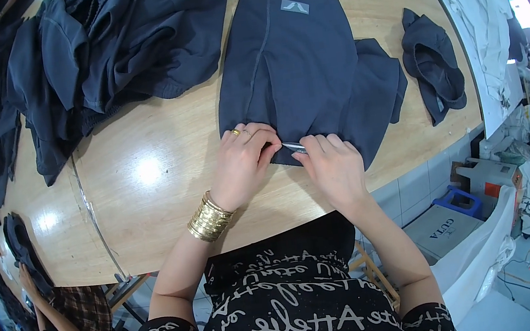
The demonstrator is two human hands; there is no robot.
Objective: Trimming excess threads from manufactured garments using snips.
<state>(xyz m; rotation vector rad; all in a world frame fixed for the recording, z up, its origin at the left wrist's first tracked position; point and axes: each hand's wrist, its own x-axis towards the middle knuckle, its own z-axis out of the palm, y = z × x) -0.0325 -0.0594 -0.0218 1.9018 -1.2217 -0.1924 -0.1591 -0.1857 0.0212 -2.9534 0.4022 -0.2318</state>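
Far left: heaped dark blue-grey fabric garments (128,43), loosely crumpled, lying on the pale wood-toned bench (139,229), apart from the hands.

Left of centre: left hand (241,158), with a wide gold-coloured bangle (209,218) at the wrist. Thumb and forefinger drawn together, pinching cloth at the near end of the centre garment; other fingers curled over it.

Centre: flat-laid dark blue-grey fabric garment with a small pale rectangular patch (294,6). Lies on the bench, beneath and straight ahead of both hands; long axis running away from the person, patch at the far end. Both hands touch the near end; neither is clearly nearer.

Between the hands: small slender silver metal tool (294,146), kind uncertain. Long axis roughly crosswise to the garment, tip pointing left, at the left fingertips.

Right of centre: right hand (335,163), fingers narrow, gripping the tool.

Far right: small dark looped fabric piece (422,29), apart from the centre garment.
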